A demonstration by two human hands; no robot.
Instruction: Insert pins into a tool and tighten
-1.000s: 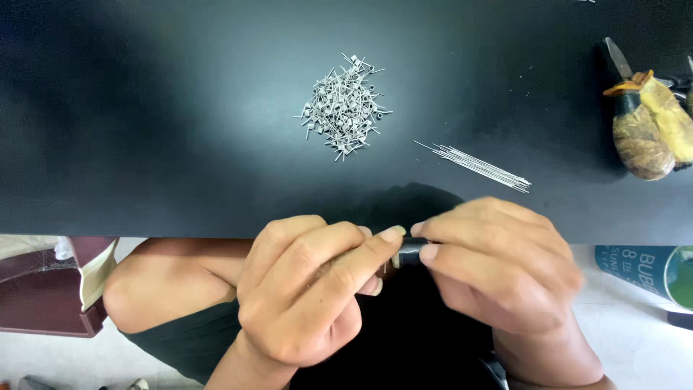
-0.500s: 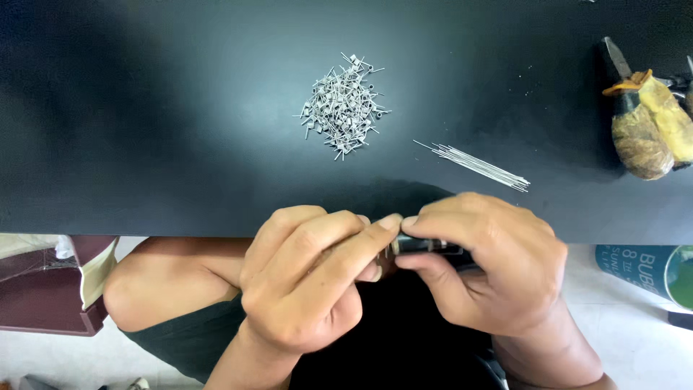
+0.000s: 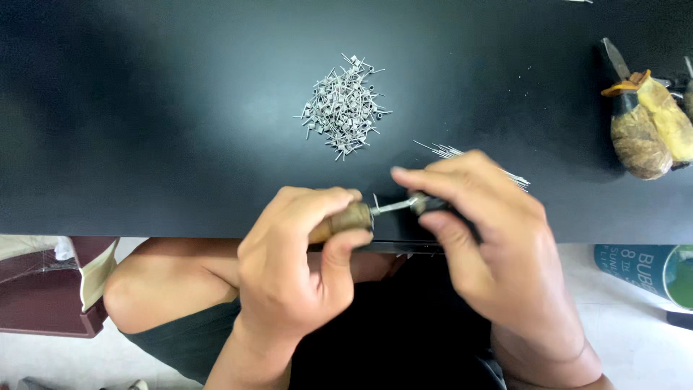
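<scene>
We look down on a matte black table that fills the upper part of the view, its near edge running straight across above our lap. Below that edge we see a pale floor, a dark red box at the left and a teal package at the right.

Just above the near edge, around its middle, we hold a small tool with a brown wooden handle. Our left hand wraps it, fingers curled together and the thumb pressed up against the underside. A thin bright metal shaft runs from the handle's metal collar toward our right hand, whose thumb and forefinger pinch a small dark piece at the shaft's far end; what that piece is we cannot tell.

Toward the middle of the table lies a loose heap of tiny grey wire coils with straight legs sticking out. A bundle of fine straight wires lies beside our right hand, partly hidden by it. Near the right edge rest worn tools with yellow-brown handles, rough and stained.
</scene>
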